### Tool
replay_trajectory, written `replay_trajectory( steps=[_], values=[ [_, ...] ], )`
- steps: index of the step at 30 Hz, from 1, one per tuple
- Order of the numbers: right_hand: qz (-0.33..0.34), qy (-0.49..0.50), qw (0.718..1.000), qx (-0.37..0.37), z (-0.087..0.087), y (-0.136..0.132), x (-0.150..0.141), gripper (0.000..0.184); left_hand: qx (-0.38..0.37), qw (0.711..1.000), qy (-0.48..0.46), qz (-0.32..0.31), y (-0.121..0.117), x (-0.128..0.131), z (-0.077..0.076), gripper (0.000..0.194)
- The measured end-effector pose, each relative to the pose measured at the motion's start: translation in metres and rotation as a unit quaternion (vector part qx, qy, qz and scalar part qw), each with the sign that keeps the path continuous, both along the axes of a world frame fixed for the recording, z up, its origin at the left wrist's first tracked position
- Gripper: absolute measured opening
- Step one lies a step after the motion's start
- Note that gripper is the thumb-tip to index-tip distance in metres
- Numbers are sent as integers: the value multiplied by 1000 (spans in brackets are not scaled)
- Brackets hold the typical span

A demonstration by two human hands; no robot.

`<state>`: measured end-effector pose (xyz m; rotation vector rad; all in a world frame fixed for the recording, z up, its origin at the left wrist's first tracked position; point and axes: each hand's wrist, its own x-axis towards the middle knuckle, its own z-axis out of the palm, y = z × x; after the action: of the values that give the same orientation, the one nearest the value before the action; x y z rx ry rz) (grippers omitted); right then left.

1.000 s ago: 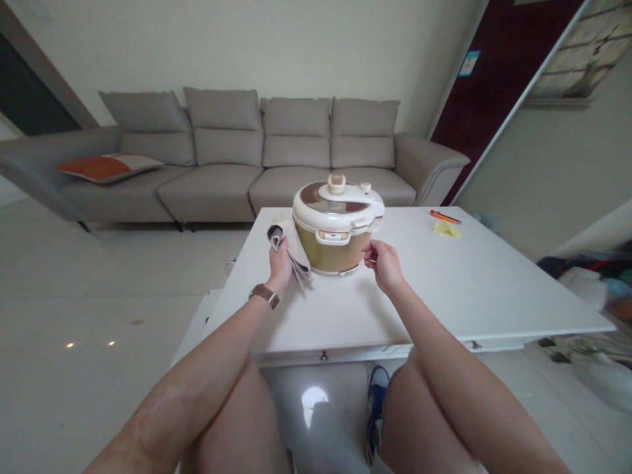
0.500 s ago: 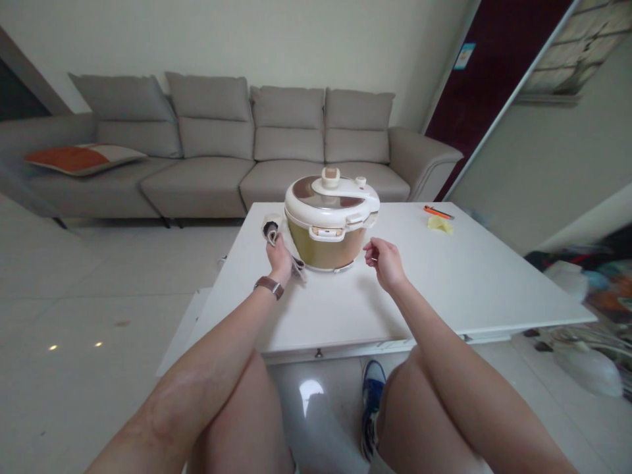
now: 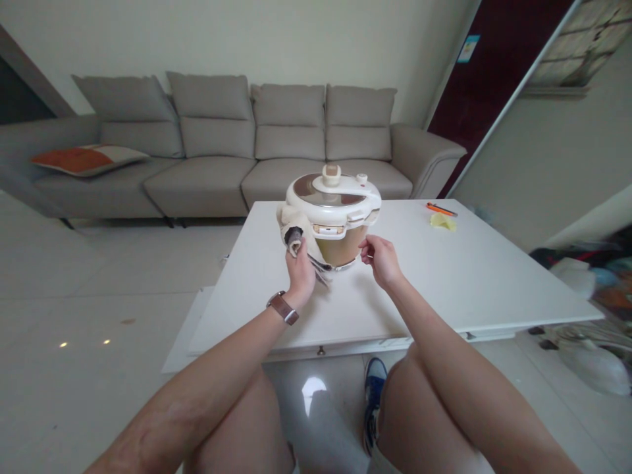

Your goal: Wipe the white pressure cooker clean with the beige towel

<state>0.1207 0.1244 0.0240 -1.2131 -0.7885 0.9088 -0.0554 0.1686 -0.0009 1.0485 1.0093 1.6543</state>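
Observation:
An electric pressure cooker (image 3: 340, 214) with a white lid and a gold body stands upright on the white table (image 3: 424, 276). My left hand (image 3: 299, 268) is closed on a bunched beige and dark cloth (image 3: 297, 227), held against the cooker's front left side. The cloth covers part of the gold body, and a loose end hangs toward the tabletop. At the cooker's lower right side is my right hand (image 3: 379, 258), its fingers curled in. Whether those fingertips touch the cooker or hold anything small cannot be made out.
Toward the table's far right lie an orange utility knife (image 3: 441, 209) and a crumpled yellow piece (image 3: 443, 222). A grey sofa (image 3: 286, 125) with an orange and white cushion (image 3: 89, 160) stands behind. Assorted items (image 3: 590, 355) sit on the floor at right.
My left hand has moved the cloth rightward, across the cooker's front left side, covering more of its body. My right hand stays beside the cooker, nearly unmoved.

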Motion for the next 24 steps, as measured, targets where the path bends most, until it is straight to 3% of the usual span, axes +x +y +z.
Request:
replay_trajectory(
  steps=[6,11,14,17,21,24],
  values=[
    [5,-2,1000,2,0,-1,-3,28,-38,999,-7,33,28,-9,-7,31],
    [3,-2,1000,3,0,-3,-1,30,-171,981,-78,44,45,-10,-23,28],
    [-3,0,1000,4,0,-5,2,31,-214,968,-116,53,33,-2,-27,24],
    [-8,0,1000,5,0,-5,4,31,-225,959,-173,23,6,12,-23,20],
    [-7,7,1000,8,2,-3,3,31,-235,943,-226,-71,-25,27,-10,20],
    [-5,10,1000,9,3,-4,1,28,-265,929,-240,-94,-27,26,5,23]
  ],
)
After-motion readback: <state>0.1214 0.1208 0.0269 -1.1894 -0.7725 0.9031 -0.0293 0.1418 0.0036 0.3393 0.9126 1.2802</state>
